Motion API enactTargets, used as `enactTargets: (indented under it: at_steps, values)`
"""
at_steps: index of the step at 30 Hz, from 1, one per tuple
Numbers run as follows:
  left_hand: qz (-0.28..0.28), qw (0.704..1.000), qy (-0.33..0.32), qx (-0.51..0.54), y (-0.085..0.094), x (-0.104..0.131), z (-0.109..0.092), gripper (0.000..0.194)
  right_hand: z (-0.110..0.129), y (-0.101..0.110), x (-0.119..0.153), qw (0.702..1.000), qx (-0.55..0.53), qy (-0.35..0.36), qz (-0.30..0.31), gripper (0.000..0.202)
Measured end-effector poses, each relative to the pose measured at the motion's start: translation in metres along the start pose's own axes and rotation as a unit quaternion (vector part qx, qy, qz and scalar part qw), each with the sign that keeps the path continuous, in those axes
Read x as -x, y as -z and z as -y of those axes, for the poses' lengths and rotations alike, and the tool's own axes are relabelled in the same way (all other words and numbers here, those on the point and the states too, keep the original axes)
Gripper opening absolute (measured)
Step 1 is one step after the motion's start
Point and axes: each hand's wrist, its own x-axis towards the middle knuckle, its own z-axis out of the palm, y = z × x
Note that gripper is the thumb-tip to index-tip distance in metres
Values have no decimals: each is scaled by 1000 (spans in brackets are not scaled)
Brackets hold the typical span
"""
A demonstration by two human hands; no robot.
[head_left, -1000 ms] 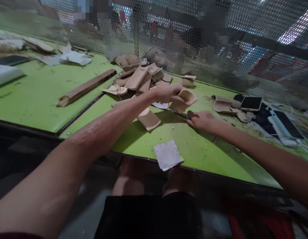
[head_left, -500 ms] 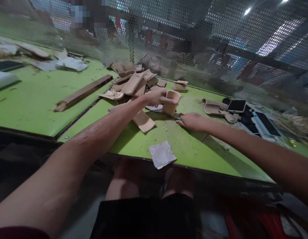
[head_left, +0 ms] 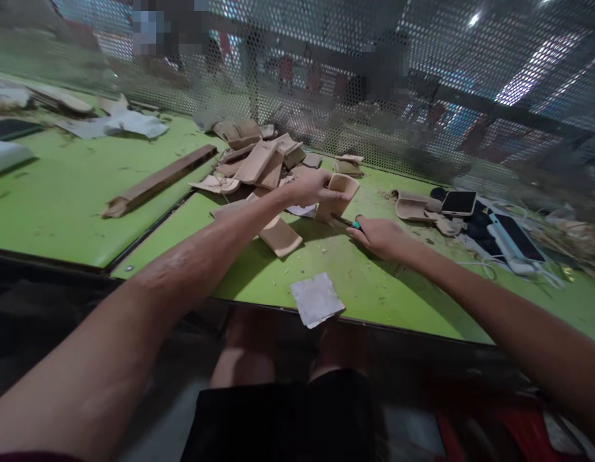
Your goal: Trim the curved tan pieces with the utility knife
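My left hand [head_left: 312, 187] grips a curved tan bamboo piece [head_left: 339, 193] and holds it tilted on the green table [head_left: 76, 192]. My right hand [head_left: 380, 235] is closed on a small tool with a teal handle [head_left: 356, 224]; its thin blade points at the lower edge of the held piece. A flat tan piece [head_left: 280, 235] lies under my left forearm. Behind it sits a pile of similar tan pieces [head_left: 261, 159].
A long wooden bar [head_left: 157, 179] lies to the left. A grey square sheet [head_left: 316, 299] overhangs the near table edge. Two phones [head_left: 458, 202] [head_left: 516, 237] and more tan pieces [head_left: 413, 206] lie at right. A perforated metal screen [head_left: 326, 83] backs the table.
My left hand has turned the bamboo piece more upright. My right hand has lifted off the table and brought the teal-handled tool up against the piece.
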Motion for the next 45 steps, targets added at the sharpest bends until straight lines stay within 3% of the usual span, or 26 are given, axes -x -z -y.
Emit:
enactTargets:
  at_steps: [7,20,25,31,45]
  values:
    - [-25,998,-11,-50,2,-1,1,44,-4,-3,-10,1000,-7,0,16,54]
    - [16,999,-18,-47,9,4,-3,43,2,5,-14,995,42,58,72,50]
    - [1,998,-21,-51,8,3,-5,44,1,5,-9,997,30,48,50,52]
    - [44,998,-15,31,7,6,-7,40,-8,-3,-15,997,48,56,0,56]
    - [79,989,-13,125,6,4,0,37,-10,1,-29,992,56,110,35,49]
